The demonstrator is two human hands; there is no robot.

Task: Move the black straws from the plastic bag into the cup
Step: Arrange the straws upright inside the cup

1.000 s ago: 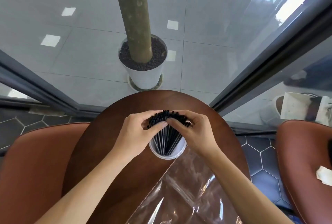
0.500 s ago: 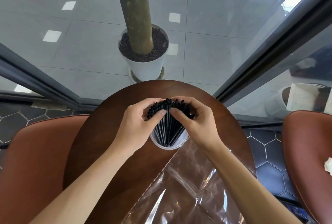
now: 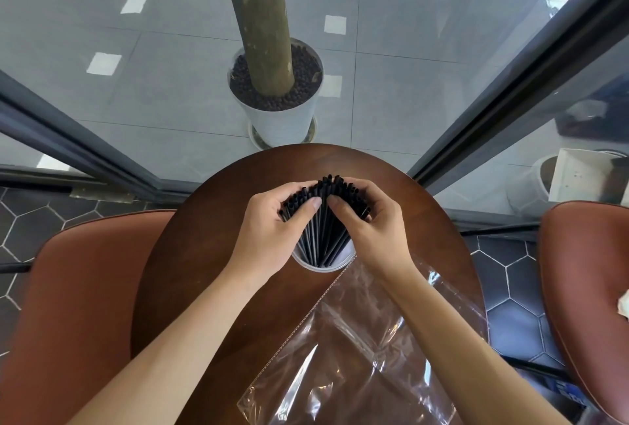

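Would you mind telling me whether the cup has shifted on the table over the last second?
No. The cup stands at the same spot on the table, beside the bag's corner; only the camera tilted.

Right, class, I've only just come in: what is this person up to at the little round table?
A person is gathering a bundle of black straws that stands in a white cup on the brown table. The left hand and right hand each curl round the fanned tops of the straws. The clear plastic bag lies flat on the table nearer the person, and looks emptied.
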